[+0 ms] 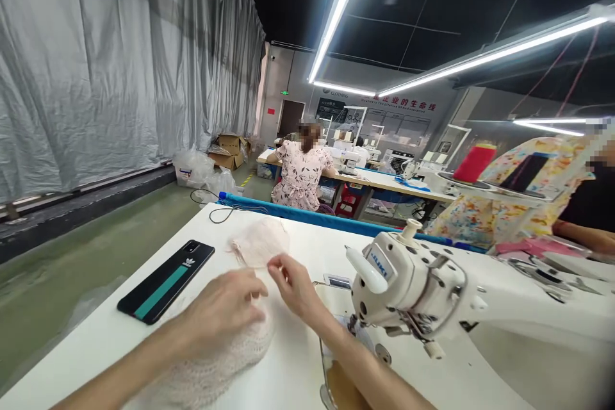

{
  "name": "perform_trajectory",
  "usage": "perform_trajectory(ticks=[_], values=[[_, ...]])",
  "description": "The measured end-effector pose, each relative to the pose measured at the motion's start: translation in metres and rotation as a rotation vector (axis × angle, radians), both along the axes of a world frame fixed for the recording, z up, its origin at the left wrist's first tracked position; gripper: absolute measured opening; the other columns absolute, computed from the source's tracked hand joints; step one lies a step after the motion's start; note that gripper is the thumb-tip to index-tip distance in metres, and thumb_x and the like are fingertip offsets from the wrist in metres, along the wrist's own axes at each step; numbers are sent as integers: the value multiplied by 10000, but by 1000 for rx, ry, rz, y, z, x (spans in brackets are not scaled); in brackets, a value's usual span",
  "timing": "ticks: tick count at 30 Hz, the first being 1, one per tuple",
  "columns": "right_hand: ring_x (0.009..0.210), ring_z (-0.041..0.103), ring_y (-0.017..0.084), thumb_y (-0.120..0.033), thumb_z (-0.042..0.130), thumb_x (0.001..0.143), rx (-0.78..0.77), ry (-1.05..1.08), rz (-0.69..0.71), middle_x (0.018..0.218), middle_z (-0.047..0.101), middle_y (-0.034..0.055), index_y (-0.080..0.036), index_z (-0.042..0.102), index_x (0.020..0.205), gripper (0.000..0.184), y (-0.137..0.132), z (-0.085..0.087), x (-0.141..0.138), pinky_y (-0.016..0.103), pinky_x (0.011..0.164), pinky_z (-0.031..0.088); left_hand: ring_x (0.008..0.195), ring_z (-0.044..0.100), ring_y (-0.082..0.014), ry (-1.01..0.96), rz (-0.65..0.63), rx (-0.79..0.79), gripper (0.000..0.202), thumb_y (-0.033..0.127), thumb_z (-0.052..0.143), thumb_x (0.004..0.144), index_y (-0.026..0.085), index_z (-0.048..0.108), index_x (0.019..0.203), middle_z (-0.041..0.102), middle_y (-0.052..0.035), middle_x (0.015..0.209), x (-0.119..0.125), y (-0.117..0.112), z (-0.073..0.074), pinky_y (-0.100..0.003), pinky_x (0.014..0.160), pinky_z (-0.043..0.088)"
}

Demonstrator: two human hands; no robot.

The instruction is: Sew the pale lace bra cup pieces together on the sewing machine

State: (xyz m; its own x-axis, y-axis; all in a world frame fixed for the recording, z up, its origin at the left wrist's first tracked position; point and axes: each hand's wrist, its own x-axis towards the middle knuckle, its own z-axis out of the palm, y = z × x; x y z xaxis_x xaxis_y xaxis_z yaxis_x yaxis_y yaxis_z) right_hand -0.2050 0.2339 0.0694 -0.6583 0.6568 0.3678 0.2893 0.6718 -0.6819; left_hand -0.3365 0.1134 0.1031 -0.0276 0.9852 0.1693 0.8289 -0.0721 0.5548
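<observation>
A small pale pink fabric piece (262, 240) lies on the white table, left of the sewing machine (408, 275). My right hand (293, 282) pinches the near edge of this piece between thumb and fingertips. Just left of it, my left hand (228, 304) hovers over pale lace fabric (225, 365), slightly smeared by motion. Its thumb and fingers are curved and apart, with nothing visible between them. The hand and forearm hide part of the lace, which spreads toward the table's near edge.
A black phone (168, 282) with a green stripe lies at the table's left side. A blue fabric roll (288, 208) runs along the far edge, near a thin black cable (235, 208). One person (305, 166) sits ahead; another in a patterned garment (519, 186) is at right. Thread cones (475, 163) stand there.
</observation>
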Motion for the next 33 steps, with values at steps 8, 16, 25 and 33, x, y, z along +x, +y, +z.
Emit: perform_trajectory(ticks=[8, 16, 25, 33], values=[[633, 449, 137, -158, 430, 817, -3, -39, 65, 723, 546, 7, -182, 513, 782, 93, -39, -22, 51, 270, 622, 343, 716, 522, -205, -62, 106, 51, 169, 193, 454, 796, 207, 570, 675, 568, -11, 733, 22, -23, -10, -301, 640, 326], [582, 429, 106, -214, 522, 797, -147, 62, 81, 756, 558, -18, -191, 488, 915, 125, -61, -17, 47, 239, 584, 343, 573, 481, -151, -421, 174, 116, 252, 385, 513, 771, 157, 607, 718, 571, -3, 695, 6, -27, -22, -252, 535, 352], [521, 428, 114, -435, 319, 918, -297, 123, 47, 576, 503, -10, -184, 448, 731, 339, -70, -21, 40, 236, 522, 330, 512, 436, -120, -625, 181, 128, 308, 442, 617, 696, 137, 645, 663, 557, -1, 684, 7, -26, -30, -238, 476, 313], [519, 391, 116, -302, 505, 818, -59, 108, -15, 599, 470, -38, -228, 573, 1013, 220, -73, -14, 46, 237, 538, 264, 602, 472, -150, -743, 160, 151, 195, 328, 676, 675, 141, 651, 627, 555, 14, 635, 7, -23, -35, -260, 581, 344]])
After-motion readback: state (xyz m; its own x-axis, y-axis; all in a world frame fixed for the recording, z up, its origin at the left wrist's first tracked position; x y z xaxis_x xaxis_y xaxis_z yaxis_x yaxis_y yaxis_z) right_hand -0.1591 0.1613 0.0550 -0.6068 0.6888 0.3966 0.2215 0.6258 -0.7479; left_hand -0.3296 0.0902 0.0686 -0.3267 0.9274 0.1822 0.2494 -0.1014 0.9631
